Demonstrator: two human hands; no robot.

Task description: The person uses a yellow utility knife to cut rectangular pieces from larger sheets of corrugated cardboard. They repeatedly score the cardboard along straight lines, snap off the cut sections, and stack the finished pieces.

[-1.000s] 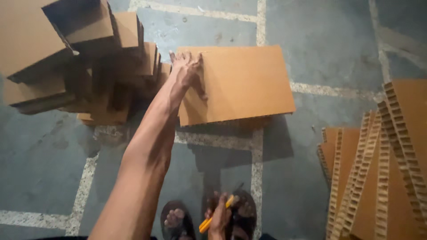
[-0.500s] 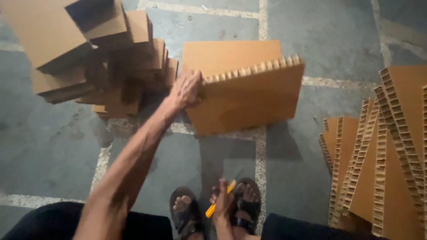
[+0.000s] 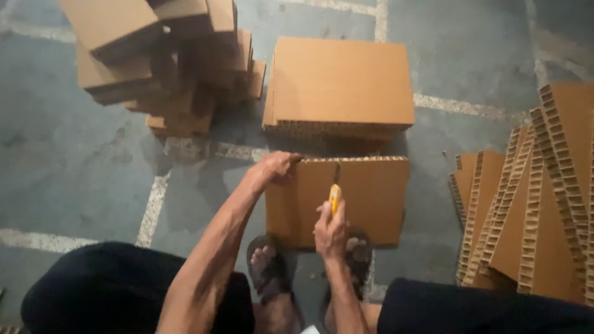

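the honeycomb cardboard panel [image 3: 346, 201] stands on edge against the feet, in front of the flat stack [image 3: 340, 86]. left hand [image 3: 275, 167] grips its top corner; right hand [image 3: 331, 229] clenches the yellow knife [image 3: 335, 196]. best keep the panel steady and the blade vertical

Left hand [image 3: 275, 167] outstretched, pinching (thumb under) — right hand [image 3: 330, 230] fisted

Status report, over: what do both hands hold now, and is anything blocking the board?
Left hand grips top corner of upright cardboard board. Right hand holds yellow knife against its face. Nothing blocking; stack of boards lies behind.
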